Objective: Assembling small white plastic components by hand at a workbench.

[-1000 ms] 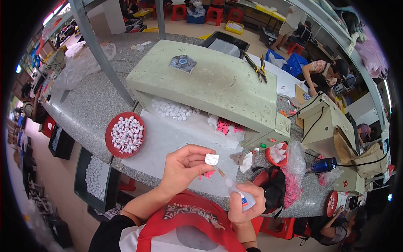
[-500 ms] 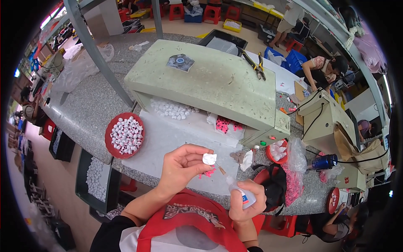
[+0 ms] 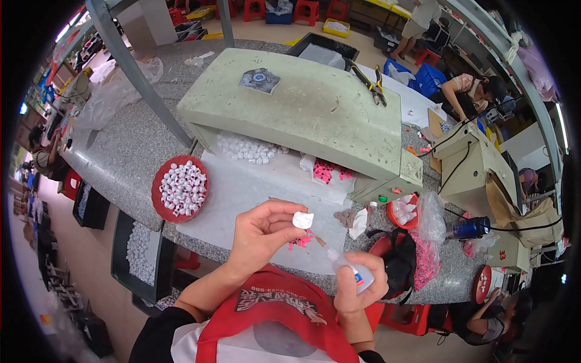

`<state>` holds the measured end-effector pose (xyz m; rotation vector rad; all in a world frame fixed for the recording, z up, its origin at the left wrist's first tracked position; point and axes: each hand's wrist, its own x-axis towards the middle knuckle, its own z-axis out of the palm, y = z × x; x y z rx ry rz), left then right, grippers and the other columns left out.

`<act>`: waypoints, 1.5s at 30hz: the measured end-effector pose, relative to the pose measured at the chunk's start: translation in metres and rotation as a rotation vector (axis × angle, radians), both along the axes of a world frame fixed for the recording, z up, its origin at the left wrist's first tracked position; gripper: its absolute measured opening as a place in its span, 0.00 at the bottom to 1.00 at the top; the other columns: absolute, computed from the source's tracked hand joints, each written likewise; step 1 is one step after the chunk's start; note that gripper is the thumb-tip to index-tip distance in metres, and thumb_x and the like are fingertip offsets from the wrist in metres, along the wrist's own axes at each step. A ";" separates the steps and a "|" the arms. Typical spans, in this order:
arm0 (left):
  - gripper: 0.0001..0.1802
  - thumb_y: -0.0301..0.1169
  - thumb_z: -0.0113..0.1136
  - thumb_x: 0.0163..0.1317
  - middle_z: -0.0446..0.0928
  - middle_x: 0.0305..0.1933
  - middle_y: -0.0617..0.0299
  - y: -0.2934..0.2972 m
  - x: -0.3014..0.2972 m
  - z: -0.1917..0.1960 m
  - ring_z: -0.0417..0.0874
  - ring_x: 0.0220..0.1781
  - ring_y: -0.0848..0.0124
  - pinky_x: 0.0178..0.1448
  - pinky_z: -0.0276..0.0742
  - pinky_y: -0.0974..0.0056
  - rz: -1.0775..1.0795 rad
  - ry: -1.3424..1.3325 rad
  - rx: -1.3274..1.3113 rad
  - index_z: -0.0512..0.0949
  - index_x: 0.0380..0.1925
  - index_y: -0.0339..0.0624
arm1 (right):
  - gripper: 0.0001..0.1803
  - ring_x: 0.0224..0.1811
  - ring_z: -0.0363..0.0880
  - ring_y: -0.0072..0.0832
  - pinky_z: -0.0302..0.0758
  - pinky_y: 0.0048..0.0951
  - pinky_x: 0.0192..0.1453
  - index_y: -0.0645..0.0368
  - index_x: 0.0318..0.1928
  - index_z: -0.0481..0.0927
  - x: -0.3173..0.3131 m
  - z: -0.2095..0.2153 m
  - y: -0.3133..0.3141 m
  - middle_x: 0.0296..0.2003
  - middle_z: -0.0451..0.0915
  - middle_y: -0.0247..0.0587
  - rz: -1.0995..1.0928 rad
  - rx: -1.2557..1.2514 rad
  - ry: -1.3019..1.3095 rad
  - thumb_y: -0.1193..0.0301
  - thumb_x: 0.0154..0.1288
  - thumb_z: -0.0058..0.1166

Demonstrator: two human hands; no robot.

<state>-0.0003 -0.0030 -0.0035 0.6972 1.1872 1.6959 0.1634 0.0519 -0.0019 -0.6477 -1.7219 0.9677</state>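
Between thumb and fingers, my left hand [image 3: 261, 237] pinches a small white rounded piece [image 3: 302, 220] above the paper-covered worktop. My right hand [image 3: 362, 284] is wrapped round a clear squeeze bottle [image 3: 340, 261] with a thin brownish nozzle, which points up and left at the white piece. A small gap appears to separate the tip from the piece. Below them, small bright pink pieces [image 3: 301, 241] lie on the white paper [image 3: 242, 199]. To the left, a red bowl [image 3: 158, 204] holds many white pieces with dark pink marks.
A pale green metal machine housing [image 3: 290, 103] spans the bench, with pliers [image 3: 370, 85] on top and white pieces [image 3: 248, 149] under it. At right are a red bowl [image 3: 404, 212], a black bag [image 3: 400, 263] and a blue can [image 3: 472, 228]. A dark crate [image 3: 164, 266] stands lower left.
The nozzle tip has drawn slightly away from the white piece, down and to the right. My left hand has tilted the piece a little. The whole view has shifted slightly.
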 end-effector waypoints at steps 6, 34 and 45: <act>0.20 0.15 0.56 0.51 0.76 0.40 0.56 -0.003 -0.013 -0.034 0.78 0.41 0.73 0.44 0.75 0.72 0.111 0.126 0.050 0.70 0.46 0.31 | 0.05 0.22 0.75 0.28 0.76 0.26 0.27 0.65 0.29 0.71 0.019 -0.095 0.043 0.28 0.75 0.42 -0.003 -0.957 0.110 0.77 0.49 0.49; 0.19 0.22 0.57 0.53 0.74 0.40 0.61 -0.016 -0.003 -0.067 0.78 0.40 0.76 0.43 0.73 0.74 0.090 -0.087 -0.048 0.72 0.47 0.36 | 0.11 0.30 0.76 0.41 0.74 0.38 0.37 0.51 0.30 0.82 -0.004 -0.288 0.051 0.28 0.76 0.43 0.086 0.084 -1.073 0.62 0.45 0.58; 0.17 0.17 0.55 0.53 0.77 0.39 0.56 -0.019 -0.017 -0.037 0.79 0.40 0.74 0.44 0.75 0.72 0.066 -0.104 -0.032 0.71 0.45 0.35 | 0.05 0.19 0.72 0.21 0.70 0.20 0.23 0.68 0.30 0.77 -0.041 -0.079 0.038 0.23 0.75 0.40 0.090 -0.780 -0.027 0.80 0.51 0.55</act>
